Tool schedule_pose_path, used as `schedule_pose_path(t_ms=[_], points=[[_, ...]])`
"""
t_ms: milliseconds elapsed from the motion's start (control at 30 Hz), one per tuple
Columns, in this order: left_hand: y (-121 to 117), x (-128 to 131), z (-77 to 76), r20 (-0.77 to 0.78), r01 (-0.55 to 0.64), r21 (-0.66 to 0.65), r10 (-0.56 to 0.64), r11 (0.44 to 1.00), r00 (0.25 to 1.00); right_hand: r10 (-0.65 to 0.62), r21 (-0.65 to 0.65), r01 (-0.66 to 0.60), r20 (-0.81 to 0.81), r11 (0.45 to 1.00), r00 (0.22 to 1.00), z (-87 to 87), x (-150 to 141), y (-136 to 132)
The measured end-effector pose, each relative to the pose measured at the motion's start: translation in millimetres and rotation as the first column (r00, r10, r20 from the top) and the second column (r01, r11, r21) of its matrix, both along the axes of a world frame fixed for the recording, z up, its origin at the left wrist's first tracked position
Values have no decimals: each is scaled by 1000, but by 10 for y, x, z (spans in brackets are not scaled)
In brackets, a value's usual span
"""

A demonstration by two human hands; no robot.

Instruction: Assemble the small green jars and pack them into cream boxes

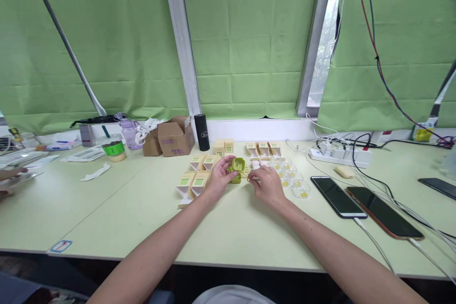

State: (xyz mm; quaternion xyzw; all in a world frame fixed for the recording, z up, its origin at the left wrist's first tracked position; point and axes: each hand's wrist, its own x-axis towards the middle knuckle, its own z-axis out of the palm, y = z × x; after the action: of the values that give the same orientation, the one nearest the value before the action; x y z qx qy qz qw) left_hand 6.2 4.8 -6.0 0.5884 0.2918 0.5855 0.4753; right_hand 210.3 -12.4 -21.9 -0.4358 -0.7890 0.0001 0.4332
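Note:
My left hand [221, 175] grips a small yellow-green case [238, 165] with its lid raised, held just above the table. My right hand [266, 182] is beside it, thumb and fingertips pinched together; whatever they hold is too small to make out. Tiny yellowish pieces [245, 169] lie between the two hands. Right of my right hand stand several clear plastic cups [302, 192] with small yellow bits in them. Small white pieces [255, 164] show just beyond that hand. Opened cardboard boxes [185, 182] with green labels surround my left hand.
More small boxes [263, 149] stand farther back, near a black bottle [202, 132] and a brown carton [175, 136]. To the right are phones [338, 196], cables and a power strip [340, 156]. A drink cup [114, 148] and another person's hand [12, 174] are at left.

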Motion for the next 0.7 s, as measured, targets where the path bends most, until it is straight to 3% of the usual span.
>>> schedule_pose_path(t_ms=[133, 333, 533, 700], points=[[-31, 21, 16, -9, 9, -23, -9, 1000, 1000, 130, -23, -146, -331, 989, 934, 51, -16, -30], [-53, 32, 16, -88, -24, -14, 23, 1000, 996, 156, -116, -335, -715, 935, 681, 116, -29, 2], [-54, 67, -7, -148, -46, -4, 45, 999, 988, 17, -235, -476, -884, 847, 467, 145, -6, 48], [-62, 79, -7, -198, -89, 19, 91, 996, 976, -85, -297, -495, -910, 817, 406, 162, 19, 49]])
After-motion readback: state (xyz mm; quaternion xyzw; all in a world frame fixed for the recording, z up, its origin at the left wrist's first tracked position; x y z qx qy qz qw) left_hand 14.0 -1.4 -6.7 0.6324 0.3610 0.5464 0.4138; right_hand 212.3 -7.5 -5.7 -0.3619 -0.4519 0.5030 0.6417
